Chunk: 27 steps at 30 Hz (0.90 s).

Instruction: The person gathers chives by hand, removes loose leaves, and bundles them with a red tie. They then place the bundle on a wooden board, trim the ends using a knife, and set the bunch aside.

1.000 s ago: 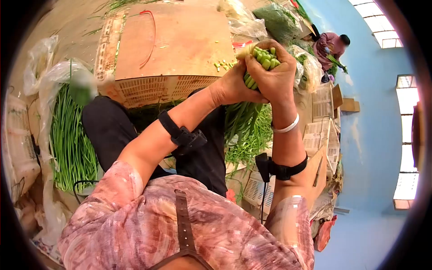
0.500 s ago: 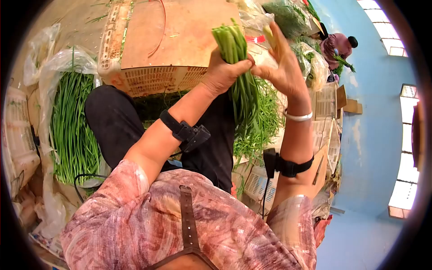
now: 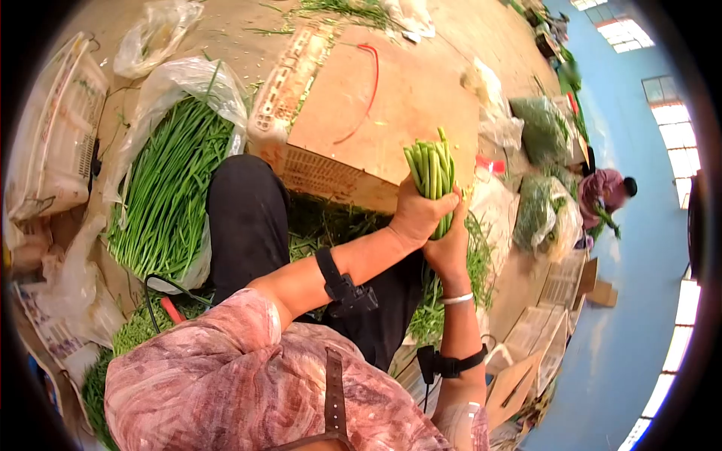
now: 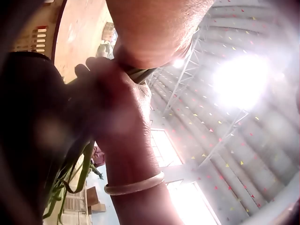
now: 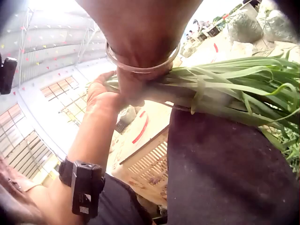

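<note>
A bunch of green leafy stalks (image 3: 431, 169) stands upright in the head view, its cut ends on top, over the near right corner of the board. My left hand (image 3: 416, 216) grips it just under those ends, fingers curled round. Directly below, my right hand (image 3: 449, 248), with a white bangle (image 3: 456, 298) at the wrist, holds the same bunch. In the right wrist view, long flat leaves (image 5: 234, 86) trail off to the right over a dark trouser leg (image 5: 211, 159). Shadow hides much of the grip in the left wrist view.
A wooden board (image 3: 391, 98) tops a plastic crate (image 3: 323, 174) in front, a red strip (image 3: 371, 83) lying on it. Left, long green stalks (image 3: 162, 195) fill a plastic bag. Loose greens (image 3: 481, 263) lie on the right. Another person (image 3: 602, 192) is further right.
Half a second ago my right hand was spread beside the bunch; now it holds the bunch below my left hand. The bunch has tilted more upright since a second ago. The head view has shifted.
</note>
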Tool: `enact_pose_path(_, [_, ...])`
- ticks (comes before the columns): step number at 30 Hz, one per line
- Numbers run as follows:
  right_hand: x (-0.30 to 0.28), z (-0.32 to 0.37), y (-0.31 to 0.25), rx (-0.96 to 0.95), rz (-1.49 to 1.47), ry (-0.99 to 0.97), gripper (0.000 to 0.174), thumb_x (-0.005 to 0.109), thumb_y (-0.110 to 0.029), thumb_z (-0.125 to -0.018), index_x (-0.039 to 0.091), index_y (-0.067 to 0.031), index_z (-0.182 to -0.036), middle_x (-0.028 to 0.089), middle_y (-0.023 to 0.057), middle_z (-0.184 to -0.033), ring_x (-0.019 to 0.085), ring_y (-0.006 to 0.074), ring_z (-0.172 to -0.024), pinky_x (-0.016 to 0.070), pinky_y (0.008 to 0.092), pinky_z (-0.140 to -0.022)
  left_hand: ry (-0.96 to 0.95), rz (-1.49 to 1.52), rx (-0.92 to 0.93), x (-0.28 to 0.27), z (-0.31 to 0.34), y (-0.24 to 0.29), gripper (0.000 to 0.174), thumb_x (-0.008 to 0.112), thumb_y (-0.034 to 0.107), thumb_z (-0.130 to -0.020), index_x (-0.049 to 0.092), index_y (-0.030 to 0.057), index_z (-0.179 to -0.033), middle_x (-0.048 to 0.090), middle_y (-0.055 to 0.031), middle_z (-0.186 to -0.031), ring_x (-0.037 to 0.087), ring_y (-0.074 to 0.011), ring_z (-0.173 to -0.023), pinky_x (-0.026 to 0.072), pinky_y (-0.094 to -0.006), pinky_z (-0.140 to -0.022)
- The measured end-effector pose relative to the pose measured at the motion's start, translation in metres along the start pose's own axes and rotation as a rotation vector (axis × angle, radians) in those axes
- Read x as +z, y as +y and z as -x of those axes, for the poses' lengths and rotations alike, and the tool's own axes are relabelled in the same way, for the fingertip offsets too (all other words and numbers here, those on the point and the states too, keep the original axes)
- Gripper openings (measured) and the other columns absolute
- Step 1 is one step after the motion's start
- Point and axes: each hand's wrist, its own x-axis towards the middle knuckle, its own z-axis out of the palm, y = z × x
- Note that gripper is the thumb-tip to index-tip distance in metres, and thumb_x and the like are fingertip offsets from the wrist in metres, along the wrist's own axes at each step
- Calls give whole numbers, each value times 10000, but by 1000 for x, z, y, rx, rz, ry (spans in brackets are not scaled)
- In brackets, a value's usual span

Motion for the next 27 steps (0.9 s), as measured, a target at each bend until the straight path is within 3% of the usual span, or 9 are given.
enact_pose_path(4, [-5,-15,-3,67,83,30,752,753,-94,-648,364,-80,-1291,623,193,-945,632,323,-883,499,373,-738,-42,-12,-33,4,-13,10,294,688,11,-719,552,27,-980,593,-31,-861,577,-133,-783,493,-277,-729])
enact_pose_path(5, [-11,-21,15,38,131,0,614,733,-85,-660,422,-59,-1189,618,185,-916,634,302,-846,496,365,-735,-205,-31,-1,4,-22,15,406,734,62,-713,524,29,-1058,593,-41,-932,573,-134,-852,488,-278,-773])
enact_pose_path(8, [-49,-48,-9,39,148,-12,427,666,-66,-698,482,-8,-1079,612,178,-896,624,278,-841,488,357,-735,-537,-691,227,-22,-70,40,787,830,282,-635,430,-5,-1249,513,-146,-1203,489,-226,-1127,416,-364,-944])
enact_pose_path(9, [-63,-57,-8,17,193,-14,424,660,-60,-696,489,0,-1079,613,178,-901,621,277,-848,488,356,-736,-587,-867,141,-45,-100,32,941,791,465,-627,375,-40,-1303,443,-209,-1287,404,-293,-1228,338,-388,-1025])
enact_pose_path(11, [-90,-77,6,-55,361,8,461,653,-41,-676,491,20,-1103,616,192,-936,622,288,-849,488,353,-735,-442,-1449,28,-39,-119,111,985,679,600,-676,342,-67,-1318,382,-244,-1330,342,-335,-1272,288,-389,-1062])
enact_pose_path(13, [-102,-99,-8,-64,403,-3,474,656,-38,-661,491,4,-1103,626,227,-864,629,365,-812,493,381,-692,-350,-1761,150,-81,-168,99,1033,564,689,-708,294,-85,-1337,329,-276,-1361,276,-377,-1306,242,-407,-1085])
enact_pose_path(17, [-88,-154,-14,-99,705,-117,515,634,-58,-660,473,-68,-1149,626,239,-825,605,414,-792,483,453,-667,-477,-2028,-147,-96,-178,68,1018,479,694,-758,200,-59,-1384,139,-257,-1459,105,-384,-1366,141,-495,-1096])
enact_pose_path(24, [3,-236,-12,-391,768,-317,412,547,-32,-711,480,-56,-1117,615,233,-777,606,405,-738,479,471,-622,-471,-2205,-153,-103,-153,31,915,406,643,-822,127,19,-1430,62,-203,-1493,11,-323,-1391,-5,-539,-1087])
enact_pose_path(27, [45,-257,10,-438,743,-296,377,525,-40,-724,482,-40,-1098,616,236,-776,609,401,-713,482,486,-605,-404,-2206,79,-122,-149,16,855,404,606,-838,165,35,-1429,80,-175,-1498,28,-307,-1391,-17,-550,-1082])
